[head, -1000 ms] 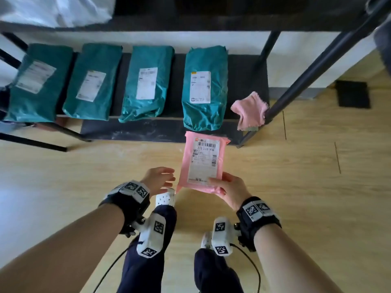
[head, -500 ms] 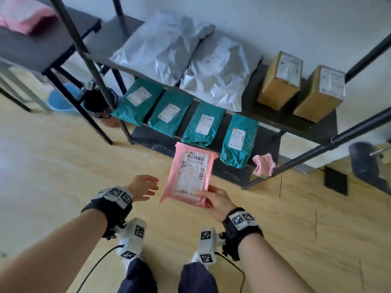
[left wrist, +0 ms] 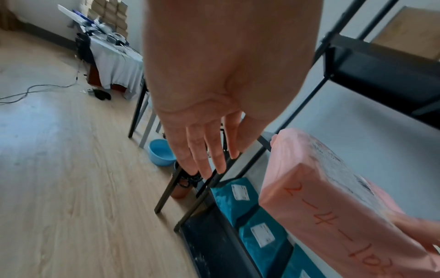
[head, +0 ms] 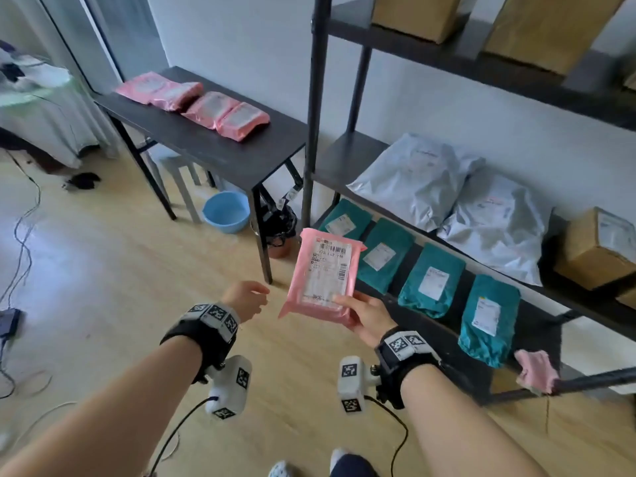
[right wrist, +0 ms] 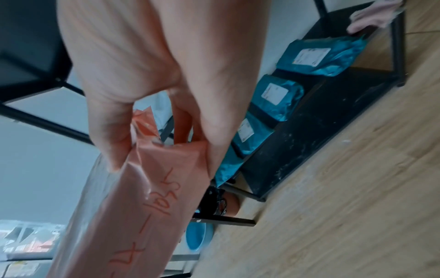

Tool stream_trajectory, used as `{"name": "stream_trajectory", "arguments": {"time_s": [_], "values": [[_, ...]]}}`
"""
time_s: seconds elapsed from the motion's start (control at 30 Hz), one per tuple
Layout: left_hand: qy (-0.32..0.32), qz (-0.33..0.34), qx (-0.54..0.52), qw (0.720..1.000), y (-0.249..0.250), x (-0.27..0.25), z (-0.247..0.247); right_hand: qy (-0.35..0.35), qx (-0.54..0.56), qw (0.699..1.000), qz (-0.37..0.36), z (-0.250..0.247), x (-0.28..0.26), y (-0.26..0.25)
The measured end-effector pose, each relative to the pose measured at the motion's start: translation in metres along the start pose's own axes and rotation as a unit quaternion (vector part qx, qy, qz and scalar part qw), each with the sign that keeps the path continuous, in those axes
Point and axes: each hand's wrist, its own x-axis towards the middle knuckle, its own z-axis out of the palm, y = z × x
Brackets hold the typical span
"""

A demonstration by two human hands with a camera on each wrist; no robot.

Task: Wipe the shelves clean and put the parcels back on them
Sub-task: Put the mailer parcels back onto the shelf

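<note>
Far left: black side table (head: 206, 146) against wall, four pink parcels (head: 192, 103) in row on top.

Left hand (head: 245, 299) empty, fingers (left wrist: 202, 150) straight and slightly apart, near pink parcel (head: 323, 273) but not touching.

Centre: pink parcel held off floor, in front of shelf rack (head: 447, 342), label up. Right hand (head: 366, 315) clamps near end: thumb on top, fingers underneath.

Judgement: light; flat, blocky pack in slick loose film, likely slippery. Grip body, not film flap; second hand under far end helps.

Right: green parcels (head: 432, 280) on bottom shelf, pink cloth (head: 535, 370) on near corner.

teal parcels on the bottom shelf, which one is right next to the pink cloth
The rightmost teal parcel, at the end of the row of four; the pink cloth lies just beyond its lower corner.
</note>
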Motion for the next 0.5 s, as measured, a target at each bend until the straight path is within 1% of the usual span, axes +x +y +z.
{"name": "stream_trajectory", "arguments": {"time_s": [0.13, 0.23, 0.33, 0.5], "values": [[0.024, 0.009, -0.018, 1.000, 0.010, 0.024, -0.049, -0.027, -0.031, 0.999, -0.009, 0.055, 0.033, -0.017], [0.051, 0.018, -0.025, 0.998, 0.020, 0.052, -0.086, -0.040, -0.034, 0.999, -0.012, 0.093, 0.066, -0.031], [0.081, 0.028, -0.034, 0.996, 0.036, 0.089, -0.123, -0.053, -0.038, 0.998, -0.011, 0.129, 0.107, -0.047], [0.100, 0.025, -0.036, 0.994, 0.077, 0.160, -0.174, -0.050, -0.057, 0.997, -0.010, 0.180, 0.190, -0.079]]}}
